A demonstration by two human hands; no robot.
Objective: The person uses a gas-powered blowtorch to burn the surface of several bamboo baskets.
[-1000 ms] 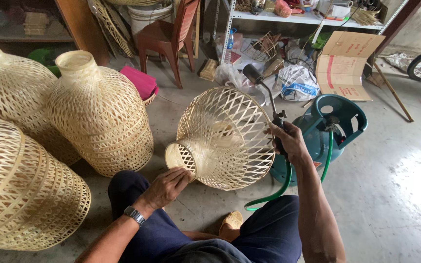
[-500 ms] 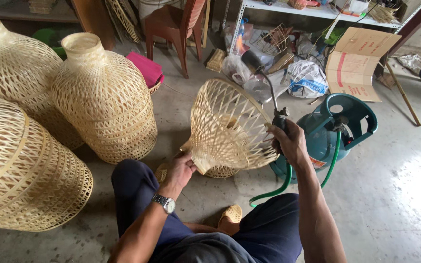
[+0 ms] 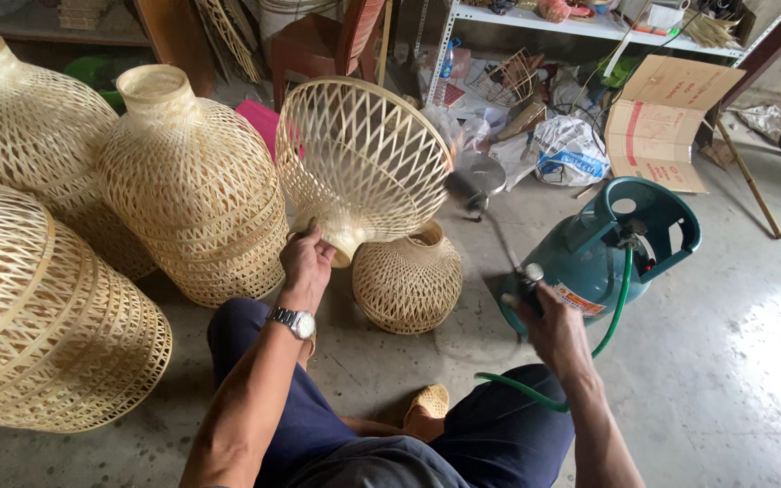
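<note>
Nearest the camera, above the person's dark-trousered knees, the left hand [image 3: 305, 262] grips the narrow neck of a woven bamboo lampshade [image 3: 363, 163]; its fingers [image 3: 293, 242] are curled tight around that neck, and a wristwatch [image 3: 292, 322] sits on the wrist below. The lampshade is lifted off the floor, its long axis tilted: the neck points down toward the hand, the wide open mouth points up and to the right of the fingers. Level with it on the other side, the right hand [image 3: 549, 325] is closed around the handle of a gas torch [image 3: 499, 226], whose thin blurred tube runs up and away from the fingers to a round burner head near the lampshade's rim. A green hose [image 3: 535, 393] loops from under this hand to a teal gas cylinder [image 3: 607, 248] standing just right of it. Between the two hands, just beyond them, a small woven basket [image 3: 409, 280] stands on the concrete floor [image 3: 725, 361]. Left of the left fingers stand large woven shades [image 3: 192, 190], close together. Farther off lie a cardboard box [image 3: 671, 117], a white plastic bag [image 3: 567, 149] and a metal shelf [image 3: 589, 23].
</note>
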